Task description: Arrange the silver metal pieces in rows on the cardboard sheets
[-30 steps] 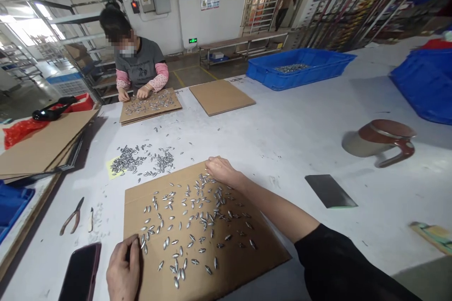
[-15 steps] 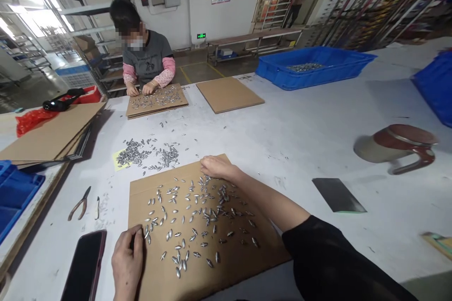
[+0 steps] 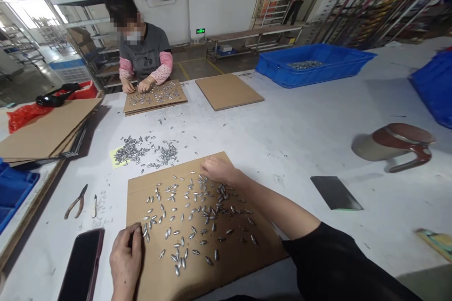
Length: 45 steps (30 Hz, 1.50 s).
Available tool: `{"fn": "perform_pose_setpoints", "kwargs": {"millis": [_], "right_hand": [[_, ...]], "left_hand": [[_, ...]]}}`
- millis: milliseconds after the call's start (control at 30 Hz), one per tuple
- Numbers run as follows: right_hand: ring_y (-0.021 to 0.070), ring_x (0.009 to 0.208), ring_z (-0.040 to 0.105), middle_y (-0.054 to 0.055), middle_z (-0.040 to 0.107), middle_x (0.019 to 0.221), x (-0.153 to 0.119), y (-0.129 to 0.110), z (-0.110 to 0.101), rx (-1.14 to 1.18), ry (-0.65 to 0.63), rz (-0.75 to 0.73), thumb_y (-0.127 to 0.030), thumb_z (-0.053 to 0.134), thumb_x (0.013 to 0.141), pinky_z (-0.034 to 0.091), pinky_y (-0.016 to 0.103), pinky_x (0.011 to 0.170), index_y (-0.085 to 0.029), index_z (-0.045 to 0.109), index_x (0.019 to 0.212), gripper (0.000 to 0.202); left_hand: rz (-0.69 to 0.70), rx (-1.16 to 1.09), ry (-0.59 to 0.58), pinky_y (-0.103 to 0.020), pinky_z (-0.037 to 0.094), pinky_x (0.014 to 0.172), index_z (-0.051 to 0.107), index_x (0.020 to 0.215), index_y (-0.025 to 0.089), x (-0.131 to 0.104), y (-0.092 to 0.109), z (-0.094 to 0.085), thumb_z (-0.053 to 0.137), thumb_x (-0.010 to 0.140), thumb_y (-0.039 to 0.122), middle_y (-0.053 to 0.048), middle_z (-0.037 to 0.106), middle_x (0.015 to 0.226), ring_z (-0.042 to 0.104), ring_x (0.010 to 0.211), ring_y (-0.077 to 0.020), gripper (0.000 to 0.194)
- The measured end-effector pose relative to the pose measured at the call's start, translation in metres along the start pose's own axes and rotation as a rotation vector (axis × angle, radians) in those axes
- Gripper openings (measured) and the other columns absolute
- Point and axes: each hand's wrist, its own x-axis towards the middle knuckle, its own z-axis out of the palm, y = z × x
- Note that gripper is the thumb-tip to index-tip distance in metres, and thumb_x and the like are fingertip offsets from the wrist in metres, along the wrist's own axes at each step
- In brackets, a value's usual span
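A brown cardboard sheet (image 3: 155,268) lies on the table in front of me, with many small silver metal pieces (image 3: 192,230), pointed at both ends, scattered across it. My left hand (image 3: 125,256) is at the sheet's left edge, thumb and curled fingers closed at that edge. Over the far part of the sheet is my right hand (image 3: 217,170), its fingers closed and pointing down just above several pieces. Its fingertips are partly hidden, so I cannot make out what they hold. Beyond the sheet sits a loose pile of the same pieces (image 3: 130,150), partly on yellow paper (image 3: 116,159).
Pliers (image 3: 76,202), a small blade-like tool (image 3: 94,207) and a phone (image 3: 81,265) lie left. A mug (image 3: 391,143) and dark flat pad (image 3: 335,193) are right. A blue bin (image 3: 310,73) stands at the back. Opposite, a co-worker (image 3: 144,51) handles pieces on cardboard.
The whole view has shifted slightly. My right hand has come a little nearer to the pieces on the sheet. My left hand stays at the cardboard's edge.
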Motion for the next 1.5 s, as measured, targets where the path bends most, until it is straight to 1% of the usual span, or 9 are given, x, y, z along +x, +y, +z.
{"fn": "perform_pose_setpoints", "kwargs": {"millis": [267,433,567,733,867,1100,1267,1367,1500], "right_hand": [[0.0223,0.081,0.066,0.012,0.074,0.091,0.002,-0.023,-0.001,0.012,-0.024,0.112,-0.018,0.051,0.091,0.036,0.029,0.065,-0.017,0.071,0.090,0.020],[0.0204,0.084,0.065,0.013,0.074,0.100,0.013,-0.013,-0.006,0.075,0.019,0.146,-0.021,0.051,0.096,0.036,0.026,0.066,-0.015,0.070,0.093,0.021],[0.0189,0.088,0.064,0.011,0.073,0.102,0.007,-0.002,-0.001,0.100,0.108,0.082,-0.024,0.047,0.100,0.037,0.025,0.071,-0.016,0.069,0.092,0.025],[0.0204,0.086,0.064,0.008,0.074,0.096,-0.012,-0.008,0.007,0.052,-0.007,0.037,-0.029,0.050,0.100,0.036,0.027,0.069,-0.019,0.069,0.088,0.025],[0.0217,0.093,0.065,0.009,0.074,0.101,-0.016,-0.021,0.009,0.033,-0.041,0.047,-0.020,0.050,0.096,0.036,0.028,0.071,-0.019,0.070,0.090,0.021],[0.0219,0.075,0.064,0.010,0.072,0.083,-0.007,-0.030,-0.001,0.025,-0.062,0.073,-0.019,0.052,0.090,0.032,0.030,0.061,-0.016,0.071,0.088,0.019],[0.0231,0.088,0.067,0.013,0.073,0.103,0.011,-0.050,-0.001,0.054,0.055,0.022,-0.020,0.050,0.094,0.037,0.029,0.067,-0.014,0.072,0.101,0.024],[0.0254,0.095,0.068,0.015,0.073,0.110,0.021,-0.062,0.004,0.041,0.043,0.019,-0.021,0.053,0.095,0.040,0.029,0.071,-0.013,0.072,0.104,0.023],[0.0232,0.096,0.067,0.014,0.073,0.109,0.023,-0.053,0.002,0.087,0.058,0.003,-0.022,0.051,0.098,0.042,0.028,0.076,-0.015,0.072,0.103,0.023]], "left_hand": [[-0.003,-0.003,-0.010,-0.039,0.053,0.095,0.073,0.093,0.025,0.000,0.004,-0.003,0.052,0.088,0.051,-0.006,0.076,0.100,0.069,0.099,-0.0257,0.034],[0.007,0.006,0.001,-0.038,0.053,0.093,0.073,0.093,0.025,0.000,0.001,-0.002,0.053,0.087,0.051,-0.006,0.077,0.100,0.070,0.098,-0.0259,0.033],[0.016,0.002,0.009,-0.037,0.053,0.093,0.073,0.093,0.025,0.001,-0.003,0.000,0.054,0.087,0.051,-0.006,0.077,0.100,0.070,0.097,-0.0254,0.032],[0.015,0.003,0.013,-0.038,0.053,0.094,0.073,0.093,0.025,0.002,-0.003,0.001,0.053,0.087,0.052,-0.006,0.076,0.100,0.070,0.098,-0.0257,0.034],[-0.003,0.008,0.001,-0.038,0.053,0.095,0.073,0.093,0.025,0.001,0.000,0.000,0.053,0.087,0.050,-0.006,0.076,0.099,0.070,0.097,-0.0252,0.033],[0.023,0.005,0.011,-0.037,0.053,0.093,0.073,0.093,0.024,0.001,-0.001,0.000,0.052,0.088,0.050,-0.006,0.076,0.098,0.070,0.097,-0.0253,0.034],[0.046,-0.005,0.035,-0.038,0.054,0.091,0.074,0.093,0.025,0.001,-0.004,0.001,0.053,0.088,0.051,-0.005,0.077,0.096,0.070,0.095,-0.0253,0.034],[0.039,-0.005,0.032,-0.038,0.054,0.091,0.074,0.092,0.026,0.000,-0.003,0.000,0.053,0.087,0.051,-0.005,0.077,0.096,0.070,0.095,-0.0254,0.033],[0.027,-0.018,0.019,-0.038,0.053,0.092,0.074,0.092,0.025,-0.001,-0.002,-0.001,0.054,0.086,0.051,-0.005,0.077,0.097,0.070,0.096,-0.0255,0.033]]}}
